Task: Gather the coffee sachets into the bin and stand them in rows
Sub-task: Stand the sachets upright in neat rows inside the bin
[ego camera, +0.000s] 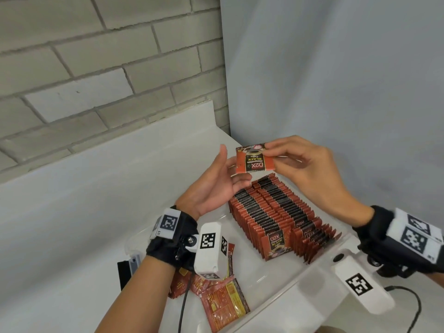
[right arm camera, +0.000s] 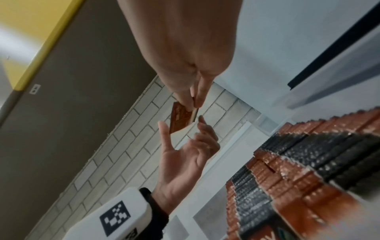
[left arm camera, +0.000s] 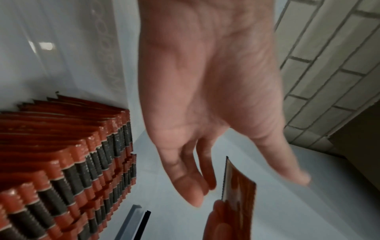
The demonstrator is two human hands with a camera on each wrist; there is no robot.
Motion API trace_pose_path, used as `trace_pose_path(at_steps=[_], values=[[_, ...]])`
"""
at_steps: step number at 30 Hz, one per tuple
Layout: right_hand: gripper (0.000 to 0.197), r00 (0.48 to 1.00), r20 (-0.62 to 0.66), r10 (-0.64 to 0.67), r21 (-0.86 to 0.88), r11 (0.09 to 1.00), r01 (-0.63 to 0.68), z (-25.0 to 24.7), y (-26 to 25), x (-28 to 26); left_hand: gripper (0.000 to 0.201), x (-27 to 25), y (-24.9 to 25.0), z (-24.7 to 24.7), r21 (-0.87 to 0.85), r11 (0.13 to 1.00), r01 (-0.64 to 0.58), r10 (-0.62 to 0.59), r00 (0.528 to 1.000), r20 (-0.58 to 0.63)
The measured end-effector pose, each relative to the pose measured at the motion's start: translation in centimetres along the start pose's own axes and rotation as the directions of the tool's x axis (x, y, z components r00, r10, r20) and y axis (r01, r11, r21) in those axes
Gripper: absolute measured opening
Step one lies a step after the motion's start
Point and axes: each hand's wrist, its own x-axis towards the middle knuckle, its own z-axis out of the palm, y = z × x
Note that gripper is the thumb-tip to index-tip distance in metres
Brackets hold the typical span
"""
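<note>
My right hand (ego camera: 271, 151) pinches a red and black coffee sachet (ego camera: 254, 161) by its top edge, upside down, above the far end of the bin. My left hand (ego camera: 230, 167) is open, palm up, just left of the sachet, its fingers (left arm camera: 191, 186) relaxed and a little apart from it. The right wrist view shows the pinch (right arm camera: 194, 104) on the sachet (right arm camera: 180, 119). Long rows of sachets (ego camera: 271, 212) stand on edge in the clear plastic bin (ego camera: 283, 301). Several loose sachets (ego camera: 223, 301) lie flat at its near left end.
The bin sits on a white counter (ego camera: 84, 200) against a grey brick wall (ego camera: 96, 68). A pale panel (ego camera: 336, 80) stands to the right. A black and grey bar (ego camera: 126, 270) lies left of the bin. A black cable (ego camera: 415, 301) trails at the near right.
</note>
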Motion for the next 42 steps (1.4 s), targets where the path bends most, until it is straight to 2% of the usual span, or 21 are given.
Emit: trace_pose_path(at_steps=[4, 6, 8, 11, 12, 14, 16, 18, 20, 22, 26, 28, 31, 34, 36, 38, 40, 41, 42], values=[[0.028, 0.995, 0.083, -0.062, -0.154, 0.985, 0.075, -0.3, 0.7, -0.8, 0.052, -0.1, -0.2, -0.2, 0.068, 0.997, -0.04, 0.04, 0.999, 0.006], [0.03, 0.989, 0.114, -0.094, -0.253, 0.96, 0.12, -0.5, 0.9, -0.9, 0.042, 0.0, -0.3, -0.2, 0.112, 0.993, -0.048, 0.05, 0.998, -0.022], [0.029, 0.993, 0.086, -0.084, -0.302, 0.947, 0.106, -0.7, 0.6, -0.7, 0.041, 0.1, -0.4, -0.2, 0.142, 0.988, -0.053, 0.058, 0.998, -0.027], [0.023, 1.0, -0.028, 0.013, -0.228, 0.974, -0.019, -0.9, -0.5, 0.2, 0.033, 0.3, -0.4, -0.3, 0.175, 0.983, -0.049, 0.055, 0.998, -0.034], [0.027, 0.997, -0.032, 0.063, -0.21, 0.975, -0.068, -0.9, -0.8, 0.5, 0.031, 0.3, -0.4, -0.3, 0.185, 0.982, -0.044, 0.051, 0.998, -0.032], [0.045, 0.981, 0.057, 0.185, -0.227, 0.959, -0.168, -0.9, -1.2, 1.3, 0.028, 0.2, -0.5, -0.2, 0.209, 0.977, -0.031, 0.037, 0.999, -0.023], [0.053, 0.935, 0.192, 0.298, -0.243, 0.938, -0.249, -0.7, -1.2, 1.8, 0.027, 0.0, -0.4, 0.0, 0.247, 0.969, -0.016, 0.022, 1.0, -0.021], [0.04, 0.904, 0.244, 0.351, -0.177, 0.933, -0.314, -0.7, -0.9, 1.8, 0.025, -0.2, -0.4, 0.2, 0.286, 0.958, -0.014, 0.026, 0.999, -0.037], [0.021, 0.89, 0.242, 0.386, -0.049, 0.921, -0.387, -0.7, -0.8, 1.6, 0.022, -0.3, -0.4, 0.4, 0.318, 0.948, -0.026, 0.046, 0.997, -0.055], [0.012, 0.875, 0.244, 0.418, 0.025, 0.899, -0.437, -1.0, -0.8, 1.2, 0.025, -0.3, -0.3, 0.6, 0.328, 0.943, -0.05, 0.075, 0.995, -0.063], [0.018, 0.813, 0.314, 0.489, 0.046, 0.848, -0.528, -1.7, -0.8, 0.2, 0.047, -0.6, 0.8, 1.5, 0.366, 0.926, -0.094, 0.14, 0.985, -0.1], [0.026, 0.805, 0.348, 0.48, -0.022, 0.863, -0.505, -2.1, -0.8, -0.3, 0.05, -0.9, 1.6, 2.2, 0.443, 0.893, -0.079, 0.127, 0.989, -0.081], [0.043, 0.863, 0.345, 0.368, -0.19, 0.928, -0.32, -2.4, -1.1, -1.0, 0.052, -1.2, 2.3, 3.6, 0.623, 0.782, -0.01, 0.026, 1.0, -0.017], [0.043, 0.855, 0.435, 0.283, -0.343, 0.93, -0.133, -2.6, -1.5, -2.0, 0.054, -1.7, 2.2, 4.8, 0.753, 0.656, 0.053, -0.109, 0.994, 0.025], [0.034, 0.818, 0.503, 0.281, -0.366, 0.926, -0.093, -2.9, -1.3, -2.6, 0.051, -2.2, 1.9, 4.9, 0.825, 0.56, 0.074, -0.166, 0.986, 0.024], [0.029, 0.753, 0.576, 0.318, -0.38, 0.92, -0.098, -3.1, -0.8, -3.4, 0.038, -2.7, 1.6, 4.5, 0.906, 0.42, 0.044, -0.145, 0.989, 0.019], [0.026, 0.693, 0.641, 0.33, -0.415, 0.909, -0.049, -2.9, -0.1, -4.0, 0.021, -3.3, 1.4, 4.0, 0.974, 0.215, -0.064, -0.106, 0.99, 0.088], [0.026, 0.667, 0.672, 0.322, -0.438, 0.899, 0.007, -2.7, 0.4, -4.2, 0.022, -3.6, 1.2, 3.7, 0.986, 0.113, -0.126, -0.13, 0.982, 0.14], [0.026, 0.642, 0.701, 0.309, -0.466, 0.881, 0.086, -2.3, 0.8, -4.3, 0.033, -3.9, 1.0, 3.6, 0.984, 0.005, -0.18, -0.188, 0.966, 0.178]])
